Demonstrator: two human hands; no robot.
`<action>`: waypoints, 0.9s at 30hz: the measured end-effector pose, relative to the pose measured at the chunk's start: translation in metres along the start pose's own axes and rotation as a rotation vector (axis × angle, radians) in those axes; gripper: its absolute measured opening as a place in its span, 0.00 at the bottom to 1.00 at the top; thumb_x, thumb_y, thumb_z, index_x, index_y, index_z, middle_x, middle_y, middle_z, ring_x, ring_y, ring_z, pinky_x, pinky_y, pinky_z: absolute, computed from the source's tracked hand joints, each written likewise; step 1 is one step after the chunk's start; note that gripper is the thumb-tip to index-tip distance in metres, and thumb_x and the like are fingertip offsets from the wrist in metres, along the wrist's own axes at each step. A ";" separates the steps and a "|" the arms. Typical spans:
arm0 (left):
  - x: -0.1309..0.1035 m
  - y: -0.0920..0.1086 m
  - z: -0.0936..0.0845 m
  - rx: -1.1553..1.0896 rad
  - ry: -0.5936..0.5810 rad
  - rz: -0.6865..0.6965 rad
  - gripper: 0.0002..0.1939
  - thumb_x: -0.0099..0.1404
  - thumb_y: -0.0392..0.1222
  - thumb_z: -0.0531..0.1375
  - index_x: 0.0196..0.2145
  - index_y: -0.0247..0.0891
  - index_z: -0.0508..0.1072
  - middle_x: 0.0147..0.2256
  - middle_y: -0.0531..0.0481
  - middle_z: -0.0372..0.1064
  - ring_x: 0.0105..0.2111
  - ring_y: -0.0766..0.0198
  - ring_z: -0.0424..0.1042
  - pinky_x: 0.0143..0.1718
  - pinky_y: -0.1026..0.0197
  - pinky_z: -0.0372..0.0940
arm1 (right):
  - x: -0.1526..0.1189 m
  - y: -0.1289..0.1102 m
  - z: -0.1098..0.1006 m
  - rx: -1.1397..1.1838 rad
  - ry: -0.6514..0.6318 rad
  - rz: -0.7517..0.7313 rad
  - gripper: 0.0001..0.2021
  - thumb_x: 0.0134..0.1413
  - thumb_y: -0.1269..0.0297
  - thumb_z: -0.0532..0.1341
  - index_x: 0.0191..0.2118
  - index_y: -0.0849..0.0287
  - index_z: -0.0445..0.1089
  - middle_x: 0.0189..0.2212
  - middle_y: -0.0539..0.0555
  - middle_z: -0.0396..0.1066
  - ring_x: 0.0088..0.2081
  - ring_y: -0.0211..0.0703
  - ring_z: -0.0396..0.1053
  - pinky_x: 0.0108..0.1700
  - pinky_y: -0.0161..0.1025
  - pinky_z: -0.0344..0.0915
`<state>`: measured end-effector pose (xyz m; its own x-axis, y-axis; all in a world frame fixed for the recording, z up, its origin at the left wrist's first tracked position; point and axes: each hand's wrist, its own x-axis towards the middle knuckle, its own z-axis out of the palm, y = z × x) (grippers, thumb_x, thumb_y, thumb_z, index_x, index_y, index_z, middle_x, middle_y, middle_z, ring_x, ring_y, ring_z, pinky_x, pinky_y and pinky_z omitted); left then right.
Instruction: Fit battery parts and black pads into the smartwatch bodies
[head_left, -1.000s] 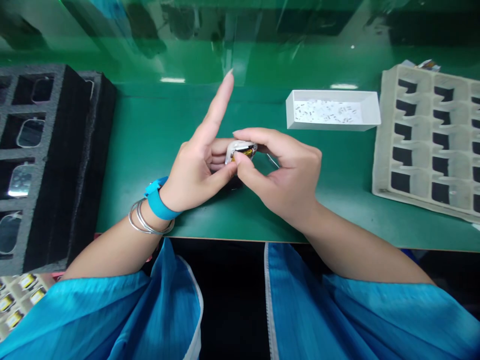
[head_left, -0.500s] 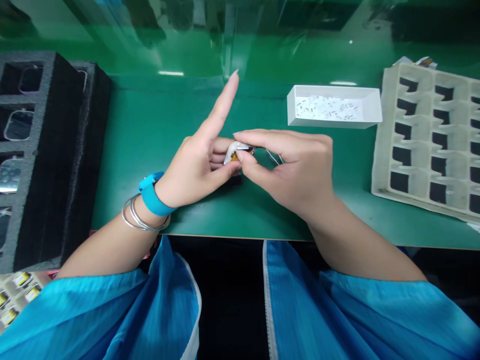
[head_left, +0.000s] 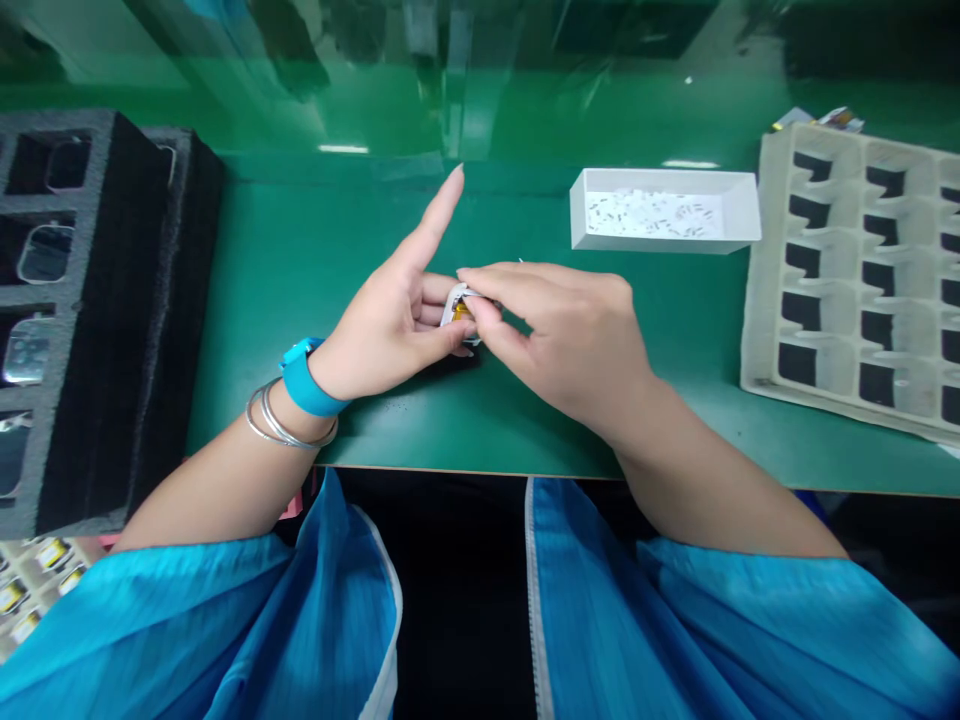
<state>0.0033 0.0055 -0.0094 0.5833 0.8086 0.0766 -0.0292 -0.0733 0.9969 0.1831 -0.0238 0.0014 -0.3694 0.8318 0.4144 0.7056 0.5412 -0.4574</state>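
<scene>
Near the middle of the view, my left hand (head_left: 382,325) grips a small device casing (head_left: 454,306) between its thumb and curled fingers, with the index finger stretched upward. The casing has a white rounded rim and a yellow part inside. My right hand (head_left: 574,340) has its thumb and index finger closed at the casing's right side. Whatever they pinch there is too small and covered to name. A thin light tip shows just above the back of this hand.
A white box (head_left: 750,215) of tiny pieces lies at right centre, beside a pale compartment tray (head_left: 765,345). Black foam holders (head_left: 94,330) with glass-like parts stand on the left. Below them, another tray (head_left: 37,590) holds yellow parts. The green table's (head_left: 465,440) front edge runs below my hands.
My right hand has moved slightly left and its fingers are further over the casing. The thin metal piece seen beneath it before is now mostly hidden. My left index finger has lowered a little.
</scene>
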 end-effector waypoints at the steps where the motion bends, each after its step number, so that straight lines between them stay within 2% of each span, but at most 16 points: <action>1: 0.001 0.000 -0.001 -0.033 -0.026 -0.023 0.55 0.61 0.32 0.64 0.72 0.41 0.29 0.30 0.56 0.75 0.29 0.67 0.76 0.34 0.62 0.75 | 0.001 0.002 0.000 0.041 0.026 0.013 0.13 0.66 0.63 0.55 0.48 0.55 0.76 0.46 0.52 0.78 0.47 0.45 0.76 0.52 0.43 0.72; 4: 0.004 -0.005 -0.007 -0.106 0.031 -0.037 0.58 0.59 0.36 0.68 0.72 0.41 0.30 0.33 0.53 0.77 0.32 0.63 0.78 0.35 0.60 0.75 | 0.006 0.014 0.003 0.163 0.145 0.086 0.15 0.66 0.62 0.55 0.53 0.55 0.73 0.49 0.53 0.77 0.47 0.44 0.77 0.52 0.43 0.73; 6: 0.008 -0.009 -0.011 -0.121 0.134 -0.055 0.57 0.57 0.39 0.70 0.72 0.42 0.37 0.36 0.50 0.78 0.34 0.60 0.80 0.35 0.60 0.76 | 0.008 0.024 0.007 0.182 0.192 0.114 0.17 0.65 0.63 0.55 0.56 0.56 0.71 0.50 0.55 0.76 0.48 0.46 0.76 0.54 0.46 0.73; 7: 0.010 -0.011 -0.014 -0.127 0.198 -0.070 0.53 0.57 0.40 0.70 0.71 0.42 0.43 0.38 0.48 0.79 0.36 0.58 0.80 0.36 0.59 0.76 | 0.010 0.029 0.009 0.165 0.175 0.111 0.18 0.64 0.64 0.55 0.57 0.57 0.71 0.51 0.56 0.76 0.50 0.48 0.76 0.55 0.50 0.72; 9: 0.014 -0.010 -0.021 -0.165 0.318 -0.096 0.43 0.59 0.40 0.69 0.67 0.40 0.55 0.43 0.44 0.78 0.40 0.57 0.80 0.42 0.57 0.76 | 0.011 0.035 0.015 0.093 0.051 0.071 0.19 0.62 0.63 0.58 0.57 0.58 0.70 0.53 0.59 0.75 0.55 0.54 0.72 0.59 0.58 0.68; 11: 0.014 -0.003 -0.031 -0.244 0.407 -0.087 0.32 0.63 0.40 0.65 0.63 0.38 0.63 0.48 0.41 0.77 0.46 0.56 0.79 0.49 0.54 0.74 | 0.012 0.034 0.022 0.006 -0.167 0.000 0.23 0.60 0.61 0.61 0.59 0.59 0.69 0.59 0.62 0.69 0.63 0.60 0.65 0.64 0.64 0.61; 13: 0.003 0.011 -0.040 -0.307 0.465 -0.033 0.26 0.66 0.40 0.62 0.60 0.38 0.67 0.51 0.41 0.75 0.50 0.57 0.76 0.55 0.53 0.70 | 0.011 0.027 0.029 -0.074 -0.389 -0.065 0.27 0.59 0.57 0.62 0.62 0.60 0.66 0.66 0.64 0.59 0.69 0.63 0.54 0.68 0.66 0.53; 15: -0.019 0.026 -0.047 -0.280 0.505 0.043 0.25 0.67 0.42 0.61 0.61 0.40 0.67 0.53 0.43 0.73 0.52 0.57 0.75 0.57 0.52 0.68 | 0.008 0.017 0.034 -0.143 -0.535 -0.100 0.30 0.62 0.53 0.60 0.65 0.61 0.63 0.69 0.65 0.51 0.71 0.63 0.46 0.70 0.65 0.48; 18: -0.071 0.048 -0.053 0.003 0.594 0.127 0.33 0.60 0.47 0.67 0.62 0.42 0.67 0.51 0.44 0.74 0.49 0.57 0.76 0.53 0.54 0.70 | 0.003 0.007 0.038 -0.203 -0.596 -0.112 0.32 0.65 0.49 0.55 0.68 0.62 0.59 0.70 0.65 0.47 0.72 0.61 0.42 0.71 0.62 0.46; 20: -0.106 0.062 -0.060 0.333 0.729 0.133 0.38 0.55 0.48 0.71 0.61 0.41 0.67 0.49 0.44 0.74 0.46 0.57 0.75 0.49 0.54 0.71 | 0.001 0.005 0.039 -0.216 -0.605 -0.109 0.32 0.65 0.47 0.54 0.68 0.60 0.58 0.70 0.64 0.47 0.72 0.60 0.42 0.71 0.61 0.46; 22: -0.131 0.076 -0.073 0.705 0.896 0.083 0.38 0.53 0.46 0.71 0.61 0.39 0.68 0.47 0.44 0.74 0.46 0.56 0.74 0.49 0.53 0.70 | 0.000 0.005 0.040 -0.221 -0.613 -0.102 0.33 0.65 0.46 0.54 0.68 0.60 0.58 0.70 0.63 0.47 0.72 0.60 0.42 0.71 0.61 0.46; 24: -0.143 0.087 -0.096 1.026 1.014 -0.015 0.34 0.54 0.44 0.69 0.58 0.37 0.70 0.46 0.43 0.74 0.47 0.53 0.73 0.52 0.50 0.68 | 0.001 0.007 0.040 -0.223 -0.619 -0.104 0.33 0.65 0.46 0.54 0.68 0.60 0.58 0.70 0.63 0.47 0.72 0.60 0.41 0.71 0.61 0.46; 27: -0.142 0.095 -0.146 1.289 1.059 -0.168 0.25 0.55 0.44 0.68 0.50 0.36 0.75 0.42 0.42 0.75 0.47 0.49 0.72 0.51 0.48 0.65 | 0.004 0.008 0.040 -0.212 -0.620 -0.122 0.32 0.65 0.46 0.54 0.68 0.60 0.59 0.70 0.63 0.47 0.72 0.60 0.42 0.71 0.63 0.47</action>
<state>-0.2010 -0.0306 0.0768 -0.2723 0.8270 0.4919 0.9253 0.0847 0.3698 0.1633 -0.0113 -0.0321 -0.6889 0.7172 -0.1047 0.7168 0.6528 -0.2450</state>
